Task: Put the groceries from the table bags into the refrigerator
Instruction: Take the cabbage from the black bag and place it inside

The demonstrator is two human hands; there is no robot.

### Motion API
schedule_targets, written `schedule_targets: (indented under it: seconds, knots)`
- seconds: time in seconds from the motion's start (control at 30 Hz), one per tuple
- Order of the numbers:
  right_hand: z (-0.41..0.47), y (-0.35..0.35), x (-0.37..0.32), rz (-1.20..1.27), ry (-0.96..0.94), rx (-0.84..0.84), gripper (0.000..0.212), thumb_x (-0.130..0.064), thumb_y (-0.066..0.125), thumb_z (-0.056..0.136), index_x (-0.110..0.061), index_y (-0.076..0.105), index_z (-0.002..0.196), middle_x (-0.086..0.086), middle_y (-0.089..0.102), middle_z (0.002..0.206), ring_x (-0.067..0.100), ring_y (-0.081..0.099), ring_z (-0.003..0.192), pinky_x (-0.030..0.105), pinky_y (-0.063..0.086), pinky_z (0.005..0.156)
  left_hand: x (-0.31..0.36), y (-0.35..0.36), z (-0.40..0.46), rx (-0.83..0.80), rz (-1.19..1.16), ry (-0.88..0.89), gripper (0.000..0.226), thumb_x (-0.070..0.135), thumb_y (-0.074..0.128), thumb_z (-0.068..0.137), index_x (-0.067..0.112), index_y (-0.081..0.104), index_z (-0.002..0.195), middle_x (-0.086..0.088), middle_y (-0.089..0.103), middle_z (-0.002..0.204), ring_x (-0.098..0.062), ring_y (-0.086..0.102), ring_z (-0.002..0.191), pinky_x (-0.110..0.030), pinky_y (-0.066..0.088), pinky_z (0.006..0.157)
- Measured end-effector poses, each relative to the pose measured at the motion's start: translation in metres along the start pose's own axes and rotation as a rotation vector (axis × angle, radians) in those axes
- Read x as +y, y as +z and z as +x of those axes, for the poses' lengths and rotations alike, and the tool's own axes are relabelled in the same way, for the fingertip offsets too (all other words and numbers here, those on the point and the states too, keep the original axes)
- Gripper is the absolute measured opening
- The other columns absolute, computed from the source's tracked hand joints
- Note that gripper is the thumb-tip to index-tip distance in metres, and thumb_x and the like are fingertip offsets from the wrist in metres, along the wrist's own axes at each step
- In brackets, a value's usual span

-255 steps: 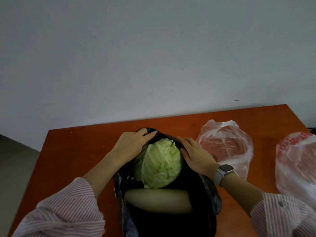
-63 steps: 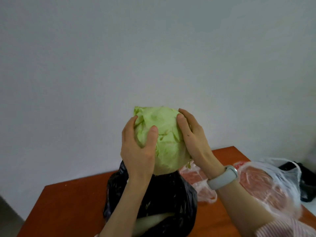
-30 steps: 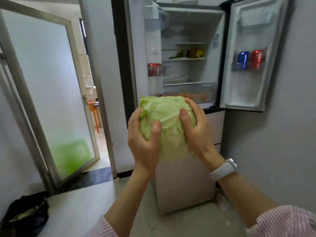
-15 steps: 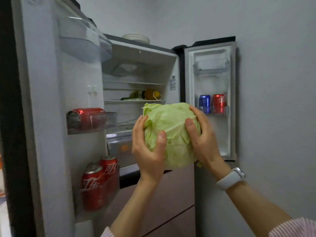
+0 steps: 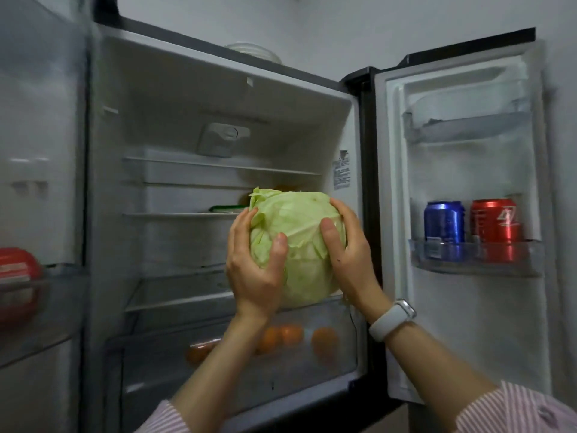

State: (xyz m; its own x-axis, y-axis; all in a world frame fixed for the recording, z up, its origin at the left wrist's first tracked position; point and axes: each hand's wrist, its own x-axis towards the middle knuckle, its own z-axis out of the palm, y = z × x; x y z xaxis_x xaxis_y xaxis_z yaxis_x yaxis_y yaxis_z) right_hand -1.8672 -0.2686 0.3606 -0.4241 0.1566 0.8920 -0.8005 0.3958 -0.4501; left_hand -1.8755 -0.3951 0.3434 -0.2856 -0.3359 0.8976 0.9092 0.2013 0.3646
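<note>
A pale green cabbage [image 5: 298, 242] hangs in front of the open refrigerator [image 5: 193, 98], level with the glass shelves in its right half. My left hand [image 5: 254, 270] grips its left side and my right hand [image 5: 351, 254], with a white watch on the wrist, grips its right side. Both refrigerator doors stand wide open. The table and its bags are out of view.
Several oranges [image 5: 292, 334] lie in the clear bottom drawer. A flat green pack [image 5: 226, 208] sits on the middle shelf behind the cabbage. A blue can [image 5: 443, 228] and a red can [image 5: 496, 228] stand in the right door bin. A red can [image 5: 17, 270] lies in the left door bin.
I have carried the cabbage from the black bag on the table to the refrigerator. In the last half second it has come closer to the shelves, still held in both hands.
</note>
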Motion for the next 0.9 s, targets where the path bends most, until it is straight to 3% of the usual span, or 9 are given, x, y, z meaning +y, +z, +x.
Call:
schedule_targets:
  seconds: [0.1, 0.23, 0.4, 0.57, 0.73, 0.9]
  knots:
    - [0.037, 0.025, 0.064, 0.072, 0.067, -0.068, 0.07, -0.067, 0.038, 0.071, -0.028, 0.039, 0.129, -0.001, 0.046, 0.131, 0.014, 0.047, 0.118, 0.035, 0.042, 0.1, -0.059, 0.028, 0.022, -0.028, 0.107, -0.027, 0.071, 0.055, 0.043, 0.074, 0.007, 0.051, 0.124, -0.01, 0.053, 0.125, -0.021, 0.051, 0.114, -0.04, 0.045, 0.095]
    - [0.07, 0.059, 0.132, 0.152, 0.19, -0.174, 0.061, -0.059, 0.046, 0.077, -0.025, 0.039, 0.127, 0.003, 0.047, 0.13, 0.02, 0.049, 0.116, 0.042, 0.045, 0.098, -0.119, 0.045, 0.04, -0.056, 0.211, -0.161, 0.077, 0.064, 0.038, 0.066, 0.014, 0.051, 0.123, -0.004, 0.053, 0.122, -0.012, 0.05, 0.103, -0.017, 0.04, 0.08]
    - [0.094, 0.107, 0.198, 0.205, 0.302, -0.299, 0.046, -0.046, 0.047, 0.09, -0.022, 0.035, 0.128, 0.008, 0.047, 0.128, 0.02, 0.049, 0.11, 0.034, 0.042, 0.092, -0.187, 0.051, 0.071, -0.108, 0.385, -0.247, 0.071, 0.058, 0.044, 0.071, 0.013, 0.051, 0.126, -0.006, 0.053, 0.126, -0.022, 0.051, 0.112, -0.035, 0.042, 0.095]
    - [0.115, 0.135, 0.242, 0.133, 0.406, -0.406, 0.053, -0.05, 0.043, 0.09, -0.019, 0.029, 0.13, 0.01, 0.042, 0.134, 0.025, 0.046, 0.119, 0.037, 0.037, 0.103, -0.241, 0.059, 0.085, -0.123, 0.467, -0.314, 0.06, 0.05, 0.045, 0.08, 0.009, 0.053, 0.124, -0.011, 0.055, 0.125, -0.027, 0.051, 0.113, -0.033, 0.037, 0.094]
    - [0.14, 0.159, 0.266, 0.035, 0.375, -0.428, 0.054, -0.044, 0.048, 0.09, -0.012, 0.031, 0.13, 0.011, 0.038, 0.136, 0.024, 0.04, 0.124, 0.026, 0.029, 0.102, -0.284, 0.063, 0.103, -0.102, 0.457, -0.387, 0.054, 0.044, 0.042, 0.084, 0.003, 0.056, 0.116, -0.021, 0.059, 0.115, -0.037, 0.052, 0.109, -0.034, 0.038, 0.09]
    - [0.142, 0.184, 0.296, -0.136, 0.277, -0.511, 0.05, -0.041, 0.041, 0.094, -0.016, 0.029, 0.136, 0.011, 0.025, 0.135, 0.029, 0.033, 0.13, 0.028, 0.019, 0.11, -0.334, 0.058, 0.117, -0.114, 0.33, -0.581, 0.058, 0.053, 0.041, 0.088, 0.022, 0.031, 0.136, -0.011, 0.046, 0.136, -0.03, 0.044, 0.123, -0.036, 0.033, 0.106]
